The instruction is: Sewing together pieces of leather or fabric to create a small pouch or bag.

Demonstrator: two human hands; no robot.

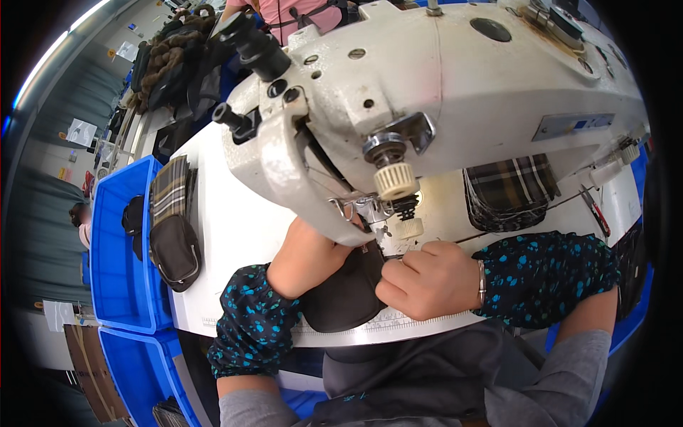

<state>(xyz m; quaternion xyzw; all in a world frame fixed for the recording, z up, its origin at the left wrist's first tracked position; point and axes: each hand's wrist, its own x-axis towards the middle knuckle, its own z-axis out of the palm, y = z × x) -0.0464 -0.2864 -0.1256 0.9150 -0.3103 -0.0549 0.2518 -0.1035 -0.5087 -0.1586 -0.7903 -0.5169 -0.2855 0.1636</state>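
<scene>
A dark brown fabric piece (343,293) with a rounded lower edge lies on the white bed of a sewing machine (455,71), below its needle area. My left hand (307,256) rests at the piece's upper left, close to the presser foot (371,208). Its fingers are mostly hidden behind the machine's curved white arm. At the piece's right edge, my right hand (432,281) is closed, with curled fingers pinching the fabric there. Both forearms wear dark sleeve covers with blue spots.
Plaid fabric pieces (511,191) are stacked under the machine arm, near red-handled snips (596,213). To the left, finished-looking dark and plaid pieces (174,245) lie by a blue bin (117,285). A second blue bin (135,370) stands nearer. Another person (302,16) is beyond the machine.
</scene>
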